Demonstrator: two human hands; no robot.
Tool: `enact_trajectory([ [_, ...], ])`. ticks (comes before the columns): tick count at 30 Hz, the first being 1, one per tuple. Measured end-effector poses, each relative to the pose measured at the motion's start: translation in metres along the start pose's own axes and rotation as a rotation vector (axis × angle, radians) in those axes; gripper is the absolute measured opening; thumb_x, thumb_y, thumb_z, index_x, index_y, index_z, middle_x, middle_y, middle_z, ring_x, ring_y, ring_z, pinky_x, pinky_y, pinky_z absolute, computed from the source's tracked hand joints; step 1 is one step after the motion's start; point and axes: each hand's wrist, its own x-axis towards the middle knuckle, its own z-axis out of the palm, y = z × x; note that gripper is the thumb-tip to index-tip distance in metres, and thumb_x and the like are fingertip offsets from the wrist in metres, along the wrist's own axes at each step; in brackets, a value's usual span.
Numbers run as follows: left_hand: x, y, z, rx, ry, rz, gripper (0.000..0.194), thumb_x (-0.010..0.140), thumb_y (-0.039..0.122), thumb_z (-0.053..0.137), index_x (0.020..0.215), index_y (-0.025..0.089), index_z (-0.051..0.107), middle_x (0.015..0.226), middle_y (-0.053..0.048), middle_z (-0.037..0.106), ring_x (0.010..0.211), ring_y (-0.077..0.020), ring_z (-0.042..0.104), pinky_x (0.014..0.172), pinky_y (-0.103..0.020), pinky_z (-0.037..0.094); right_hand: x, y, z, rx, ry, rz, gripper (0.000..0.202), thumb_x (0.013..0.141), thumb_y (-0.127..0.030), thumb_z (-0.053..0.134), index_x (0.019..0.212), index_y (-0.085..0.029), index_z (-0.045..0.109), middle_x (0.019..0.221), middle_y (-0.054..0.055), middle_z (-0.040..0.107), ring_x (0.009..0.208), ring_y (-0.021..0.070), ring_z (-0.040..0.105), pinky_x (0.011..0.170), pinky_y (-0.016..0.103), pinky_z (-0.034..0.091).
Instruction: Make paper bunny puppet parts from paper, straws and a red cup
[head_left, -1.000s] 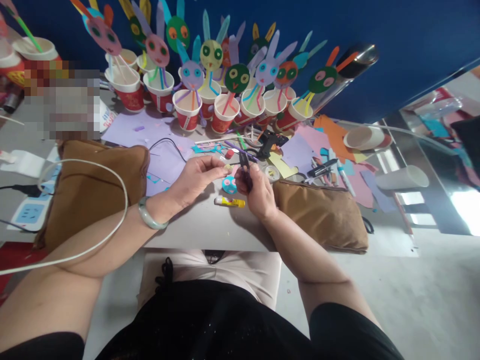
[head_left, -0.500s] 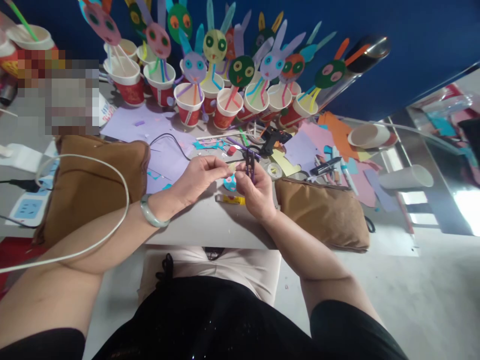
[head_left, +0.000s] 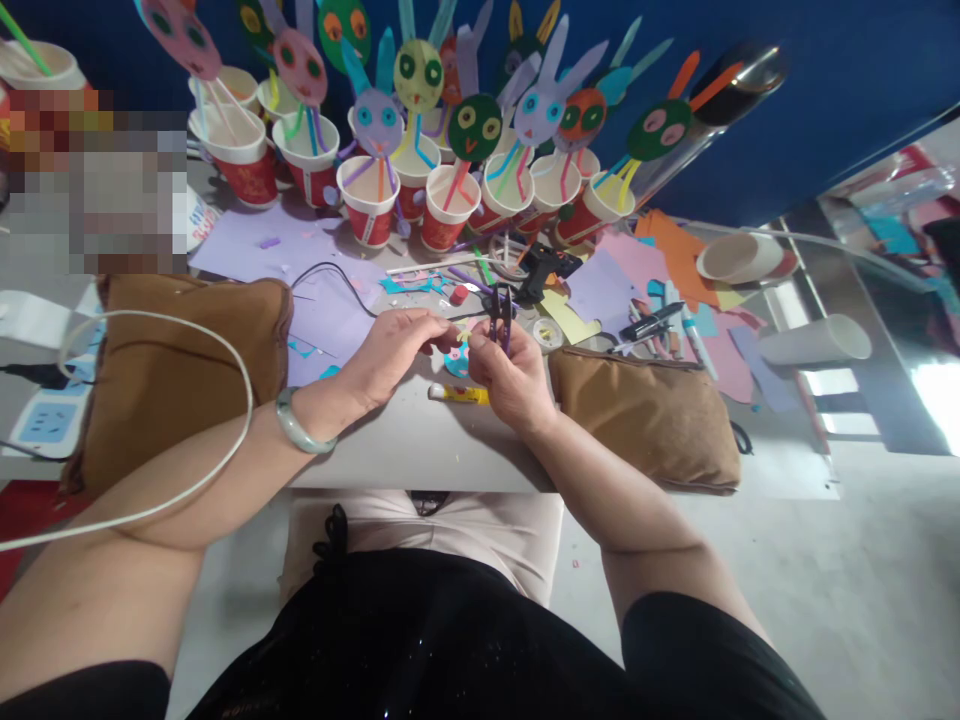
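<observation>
My right hand (head_left: pixel 516 375) is closed around a pair of dark purple scissors (head_left: pixel 501 318), which stick up past the thumb. Facing it, my left hand (head_left: pixel 405 350) has its fingers bent together, with a small yellowish paper piece (head_left: pixel 462 329) at the fingertips. Fingers partly hide that piece. Just below the hands lies a blue round paper face (head_left: pixel 456 362) with pink eyes. Nearer to me on the table is a yellow glue stick (head_left: pixel 456 394), its right end close under my right hand.
Red paper cups (head_left: pixel 450 215) with straw-and-paper rabbit figures stand in rows at the back. Brown cushions (head_left: pixel 191 350) flank my forearms. Purple paper sheets (head_left: pixel 322 310), a tape roll (head_left: pixel 547 334), markers (head_left: pixel 651 326) and a black clip-like object (head_left: pixel 546 270) lie around. A white cable crosses the left side.
My left fingers have curled and drawn slightly away from my right hand. More of the blue paper face shows. The scissors remain in my right hand, and the view has shifted a little.
</observation>
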Motion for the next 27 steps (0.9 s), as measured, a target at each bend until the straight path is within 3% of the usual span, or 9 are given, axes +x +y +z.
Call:
enact_trajectory([
  [7,-0.004,0.002,0.001,-0.005,-0.024,0.017,0.024,0.068,0.036,0.091,0.073,0.018,0.077,0.075,-0.001,0.072,0.071,-0.0132,0.06,0.071,-0.029,0.049,-0.002,0.0,0.001,0.013,0.002,0.024,0.048,0.084,-0.062,0.082,0.082,-0.023,0.054,0.061,-0.01,0.044,0.048,0.0047,0.032,0.045,0.02,0.026],
  [12,-0.005,0.003,0.003,-0.017,0.005,0.028,0.026,0.068,0.039,0.092,0.07,0.018,0.076,0.075,-0.001,0.073,0.072,-0.0136,0.061,0.072,-0.029,0.051,-0.004,0.0,0.002,0.049,-0.008,0.026,0.051,0.084,-0.066,0.082,0.083,-0.023,0.055,0.058,-0.011,0.039,0.048,0.0053,0.029,0.046,0.021,0.025],
  [16,-0.004,0.004,0.001,-0.068,-0.006,0.023,0.026,0.071,0.038,0.092,0.072,0.018,0.075,0.078,-0.002,0.075,0.077,-0.015,0.066,0.08,-0.031,0.054,-0.004,0.001,0.004,0.051,-0.008,0.059,0.063,0.09,-0.085,0.06,0.083,-0.022,0.06,0.054,-0.008,0.037,0.047,0.008,0.028,0.045,0.024,0.023],
  [27,-0.003,0.003,0.0,-0.092,0.017,0.061,0.018,0.073,0.03,0.086,0.073,0.017,0.074,0.078,-0.001,0.074,0.078,-0.0138,0.065,0.079,-0.029,0.052,-0.01,-0.008,0.01,-0.126,-0.051,0.03,0.061,0.092,-0.086,0.055,0.078,-0.026,0.057,0.055,-0.004,0.041,0.051,0.0129,0.031,0.05,0.03,0.032],
])
